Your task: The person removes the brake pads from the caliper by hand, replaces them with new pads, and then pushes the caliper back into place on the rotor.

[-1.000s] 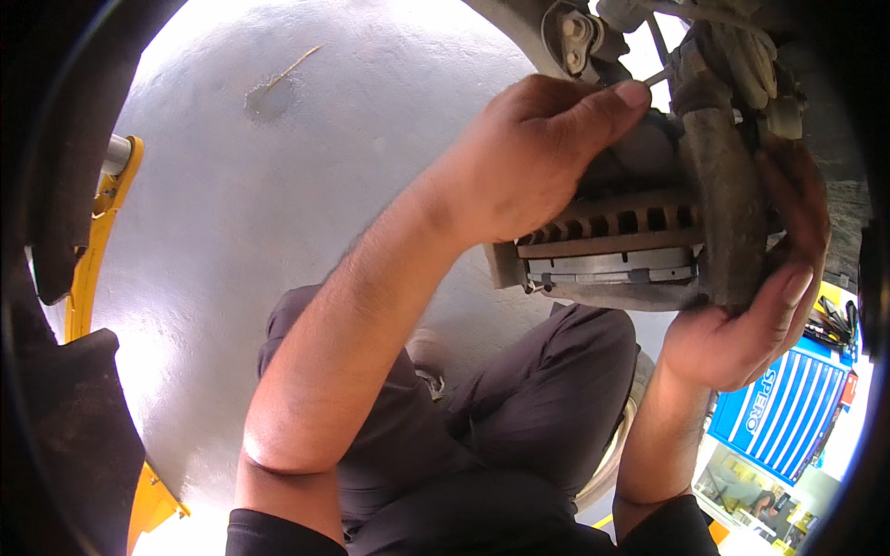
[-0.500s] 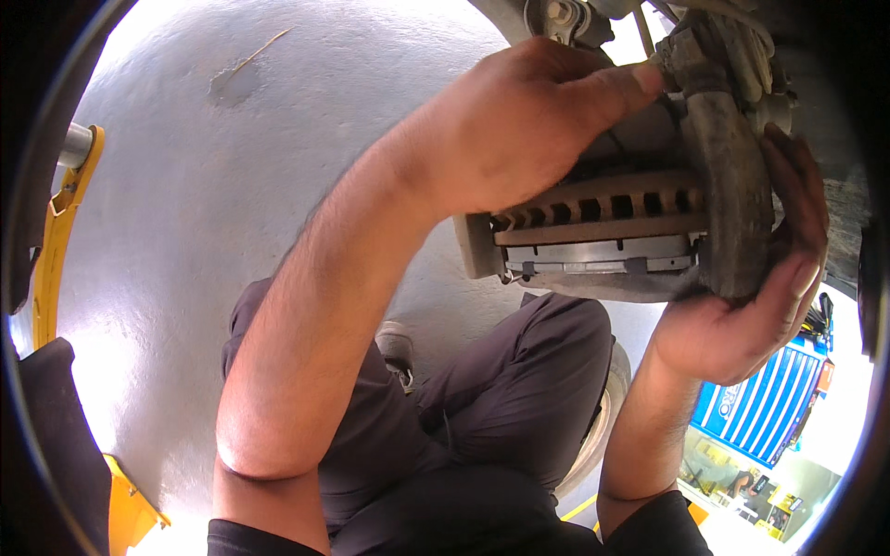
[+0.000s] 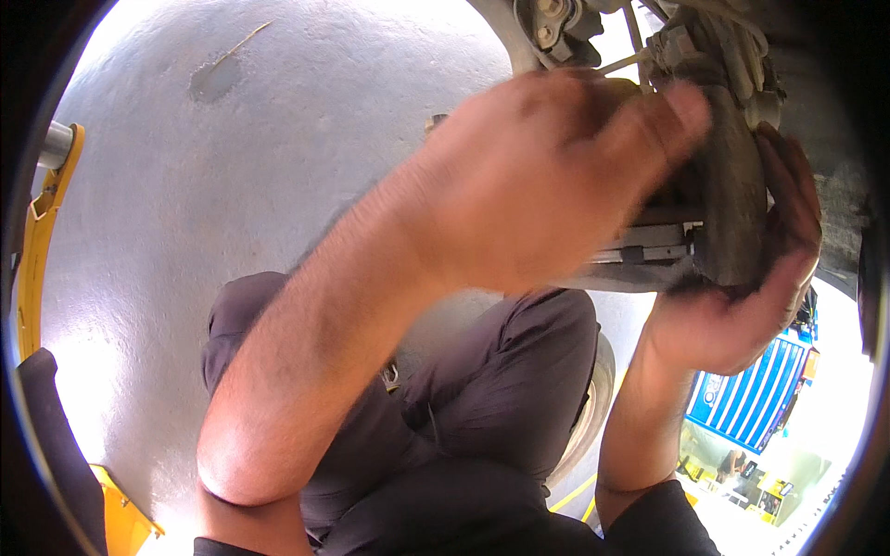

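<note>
Caliper [image 3: 737, 204] sat mounted at upper right, right hand's [image 3: 732, 324] fingers cupped alongside, grip unconfirmed; left hand's [image 3: 565, 176] blurred fingers and outstanding work were undeterminable.

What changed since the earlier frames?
The left hand, now blurred, has moved down and right from near the upper end of the brake caliper, hiding part of the silver strip; any release is unclear. The right hand stays cupped at the caliper's lower right.

At your left: yellow frame [image 3: 39, 232]; at your right: blue cabinet [image 3: 751, 394], wheel [image 3: 596, 403] partly hidden; below you: grey floor [image 3: 232, 185], stain [image 3: 213, 83].
</note>
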Action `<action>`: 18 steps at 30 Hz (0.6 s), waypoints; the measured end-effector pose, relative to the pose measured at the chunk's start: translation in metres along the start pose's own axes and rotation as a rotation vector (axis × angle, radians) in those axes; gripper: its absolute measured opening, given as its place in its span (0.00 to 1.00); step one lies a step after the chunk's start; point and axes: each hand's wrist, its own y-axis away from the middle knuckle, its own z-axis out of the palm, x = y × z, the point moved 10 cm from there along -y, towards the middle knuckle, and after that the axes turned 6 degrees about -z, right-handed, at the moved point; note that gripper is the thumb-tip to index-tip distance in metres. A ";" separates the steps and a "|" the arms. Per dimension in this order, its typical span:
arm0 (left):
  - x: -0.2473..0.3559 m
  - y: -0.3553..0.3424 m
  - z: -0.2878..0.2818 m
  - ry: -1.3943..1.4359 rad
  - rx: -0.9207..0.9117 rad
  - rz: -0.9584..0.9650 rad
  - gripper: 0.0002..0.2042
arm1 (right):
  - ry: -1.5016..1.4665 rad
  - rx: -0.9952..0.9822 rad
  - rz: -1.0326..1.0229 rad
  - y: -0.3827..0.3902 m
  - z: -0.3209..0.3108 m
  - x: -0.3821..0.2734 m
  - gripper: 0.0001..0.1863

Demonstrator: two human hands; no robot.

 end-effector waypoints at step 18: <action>-0.017 0.035 -0.018 0.334 0.102 -0.088 0.22 | -0.183 0.148 0.096 0.006 -0.009 0.021 0.33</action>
